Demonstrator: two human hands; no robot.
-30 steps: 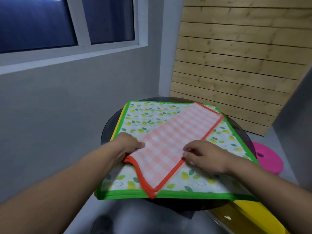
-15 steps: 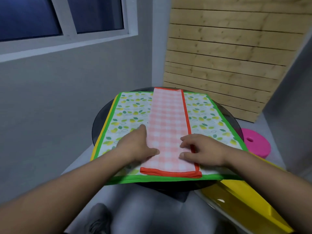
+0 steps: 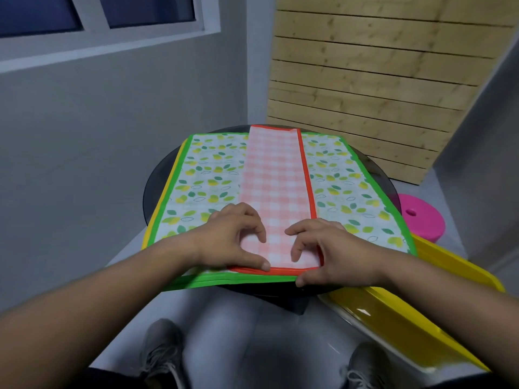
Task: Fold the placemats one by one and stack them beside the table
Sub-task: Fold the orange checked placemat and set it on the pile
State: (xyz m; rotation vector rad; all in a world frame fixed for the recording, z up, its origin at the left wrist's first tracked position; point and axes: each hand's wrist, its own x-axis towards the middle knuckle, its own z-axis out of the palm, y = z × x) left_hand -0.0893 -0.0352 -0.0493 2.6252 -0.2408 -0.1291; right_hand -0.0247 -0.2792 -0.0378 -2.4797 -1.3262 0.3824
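Folded pink-checked, orange-edged placemat point(image 3: 276, 189), long axis running straight away, near end pinched by left hand point(image 3: 234, 242) and right hand point(image 3: 323, 249).

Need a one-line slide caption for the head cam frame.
Both hands, left hand and right hand, pinch the near end of a folded pink checked placemat lying on a leaf-print placemat.

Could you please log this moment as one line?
step: folding checked placemat | left hand, right hand: gripping near end | under: leaf placemat | stack: none seen
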